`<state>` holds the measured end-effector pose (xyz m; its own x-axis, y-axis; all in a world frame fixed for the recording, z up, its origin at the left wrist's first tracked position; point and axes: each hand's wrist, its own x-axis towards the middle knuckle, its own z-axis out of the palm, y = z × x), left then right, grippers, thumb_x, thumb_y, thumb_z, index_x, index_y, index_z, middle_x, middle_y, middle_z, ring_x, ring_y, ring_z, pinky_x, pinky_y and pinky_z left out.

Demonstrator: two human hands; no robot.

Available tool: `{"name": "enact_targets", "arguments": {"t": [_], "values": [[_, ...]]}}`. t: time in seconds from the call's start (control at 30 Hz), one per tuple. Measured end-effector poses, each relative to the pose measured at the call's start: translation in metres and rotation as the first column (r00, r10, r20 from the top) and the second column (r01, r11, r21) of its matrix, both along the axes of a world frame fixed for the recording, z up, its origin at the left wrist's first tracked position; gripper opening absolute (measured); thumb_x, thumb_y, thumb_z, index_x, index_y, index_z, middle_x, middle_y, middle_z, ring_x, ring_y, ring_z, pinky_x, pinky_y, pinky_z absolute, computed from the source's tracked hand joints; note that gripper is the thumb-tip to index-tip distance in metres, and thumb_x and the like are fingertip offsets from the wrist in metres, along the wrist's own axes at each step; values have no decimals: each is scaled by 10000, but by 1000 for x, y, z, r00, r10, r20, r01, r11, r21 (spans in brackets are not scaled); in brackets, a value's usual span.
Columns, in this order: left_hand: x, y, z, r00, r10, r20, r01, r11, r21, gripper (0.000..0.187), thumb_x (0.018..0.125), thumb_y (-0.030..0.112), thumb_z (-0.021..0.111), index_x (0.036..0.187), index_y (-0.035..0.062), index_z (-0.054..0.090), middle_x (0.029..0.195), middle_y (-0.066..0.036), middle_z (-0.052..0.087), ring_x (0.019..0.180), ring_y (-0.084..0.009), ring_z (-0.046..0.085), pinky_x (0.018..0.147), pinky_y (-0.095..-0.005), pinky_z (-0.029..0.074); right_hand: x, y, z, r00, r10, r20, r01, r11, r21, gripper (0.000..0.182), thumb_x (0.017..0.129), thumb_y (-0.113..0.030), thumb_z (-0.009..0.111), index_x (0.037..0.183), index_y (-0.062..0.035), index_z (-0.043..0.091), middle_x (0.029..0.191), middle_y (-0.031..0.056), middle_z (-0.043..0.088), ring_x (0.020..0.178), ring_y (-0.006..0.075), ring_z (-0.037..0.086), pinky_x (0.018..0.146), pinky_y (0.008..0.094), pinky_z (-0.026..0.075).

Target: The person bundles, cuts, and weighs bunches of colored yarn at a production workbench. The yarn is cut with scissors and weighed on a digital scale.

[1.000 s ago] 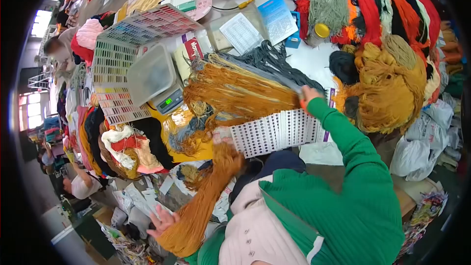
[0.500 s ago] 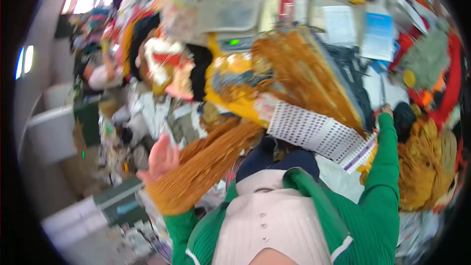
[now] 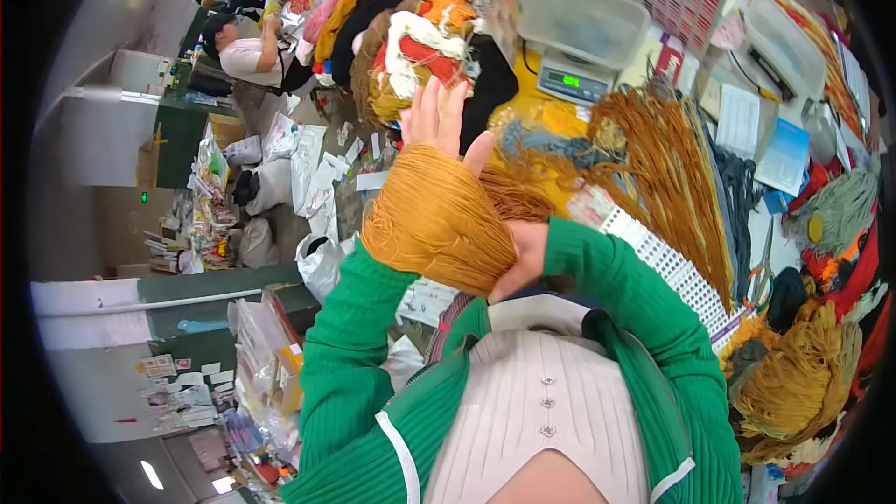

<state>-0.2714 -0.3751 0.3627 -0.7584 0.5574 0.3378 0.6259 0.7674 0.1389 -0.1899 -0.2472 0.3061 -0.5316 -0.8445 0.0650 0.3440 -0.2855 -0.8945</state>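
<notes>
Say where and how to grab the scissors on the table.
Orange handle loops, from above on the wearer's side. The scissors' loops face the wearer and the blades point away; dark yarn crowds the right.

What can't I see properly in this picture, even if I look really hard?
All in the head view:
- Left wrist: the golden-brown yarn wrapped around the left hand covers it.
- Some fingers of the right hand: hidden by that yarn.
- Words on the blue sheet: too small to read.
- Far end of the red yarn: the dark picture edge cuts it off.
</notes>
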Motion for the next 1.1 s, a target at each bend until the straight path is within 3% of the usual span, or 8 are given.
{"name": "enact_targets", "arguments": {"t": [0.17, 0.23, 0.37, 0.43, 0.53, 0.77, 0.9, 1.1], "values": [[-37, -101, 4, 932, -360, -49, 344, 917, -202, 634, 652, 331, 579, 1179, 88, 325, 1192, -193, 286, 1108, -365, 266, 891, -462, 220, -24, -39, -16, 981, 57, 186, -35, 992, -121, 555, 586, 20, 622, 1094, -6, 399, 1032, 64, 491, 941, 115, 431, 802, 235, 351], [-38, -134, -5, 674, -577, 461, 466, 817, 341, 825, 603, 430, 622, 1224, 56, 227, 1220, -177, 265, 1123, -326, 266, 898, -403, 243, -40, -50, -19, 993, 69, 96, -71, 997, 17, 520, 600, 1, 617, 1079, -1, 414, 1031, 65, 491, 917, 114, 441, 771, 239, 366], [-26, -159, 8, 34, -980, 197, -347, 173, 922, 944, 591, 531, 589, 1237, 7, 143, 1265, -170, 198, 1151, -297, 234, 922, -384, 230, -66, -90, 3, 997, -58, 50, 42, 961, 272, 420, 610, -26, 612, 1004, 1, 470, 957, 75, 520, 837, 135, 477, 709, 251, 392], [-37, -161, 0, 105, -994, -39, -649, -99, 754, 959, 604, 604, 502, 1236, -10, 124, 1278, -172, 167, 1168, -292, 199, 931, -412, 200, -73, -114, 12, 891, -369, -265, 449, 806, 386, 363, 599, -32, 612, 944, -6, 501, 867, 84, 536, 770, 167, 499, 680, 261, 402], [-58, -166, -4, 228, -972, -64, -723, -213, 657, 957, 630, 692, 337, 1229, -27, 135, 1278, -187, 157, 1182, -292, 167, 941, -444, 166, -80, -140, 32, 95, -429, -898, 963, 267, -26, 317, 570, -49, 602, 872, -32, 506, 672, 91, 503, 625, 251, 506, 620, 287, 406], [-72, -176, -26, 252, -967, 34, -697, -157, 699, 811, 693, 576, 408, 1187, -40, 224, 1222, -229, 252, 1148, -308, 244, 940, -393, 217, -81, -191, 69, 324, 78, -943, 883, 333, 331, 163, 646, -104, 578, 768, -52, 483, 571, 93, 473, 519, 264, 473, 469, 324, 360], [-91, -209, -16, 382, -866, 322, -774, -109, 624, 282, 778, 310, 430, 860, 43, 469, 1071, -169, 464, 994, -277, 446, 834, -405, 354, -63, -167, 59, 391, -107, -914, 696, 684, 218, 117, 698, -74, 511, 615, -26, 444, 585, 104, 454, 545, 263, 454, 479, 332, 338], [-135, -250, 11, 555, -788, 268, -750, -335, 570, 197, 763, 264, 457, 710, 74, 464, 788, -75, 515, 883, -219, 506, 779, -445, 381, -26, -126, 9, 577, -523, -628, 800, 515, 307, 138, 733, -67, 484, 619, 2, 446, 630, 85, 444, 597, 200, 433, 523, 275, 338]]}}
